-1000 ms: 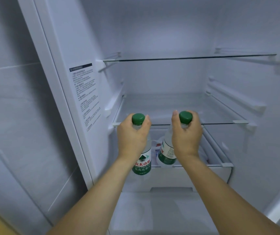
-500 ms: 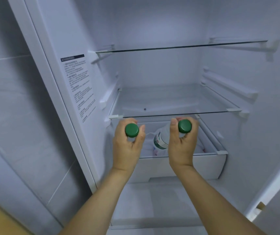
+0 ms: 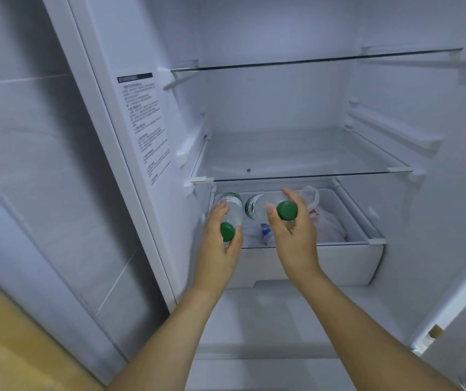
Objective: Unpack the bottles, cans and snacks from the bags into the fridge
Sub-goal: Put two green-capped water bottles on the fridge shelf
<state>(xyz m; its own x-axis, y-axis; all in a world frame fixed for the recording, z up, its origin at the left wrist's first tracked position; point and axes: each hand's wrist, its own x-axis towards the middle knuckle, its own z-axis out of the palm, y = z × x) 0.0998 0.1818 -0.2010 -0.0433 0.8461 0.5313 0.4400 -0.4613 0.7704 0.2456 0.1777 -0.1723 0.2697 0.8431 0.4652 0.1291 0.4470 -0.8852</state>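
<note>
Head: 2 bottles, left bottle (image 3: 233,206) + right bottle (image 3: 260,206), 1 per hand.

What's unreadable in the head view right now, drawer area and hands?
- Plastic bag contents: hidden by the film and the right hand.
- Left bottle label: partly covered by the left hand.
- Drawer floor: hidden by its front wall.
- Sticker text: too small.

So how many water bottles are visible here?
2. The left bottle is in the left hand, the right bottle in the right hand, both over the drawer. The plastic bag may hide more.
</note>
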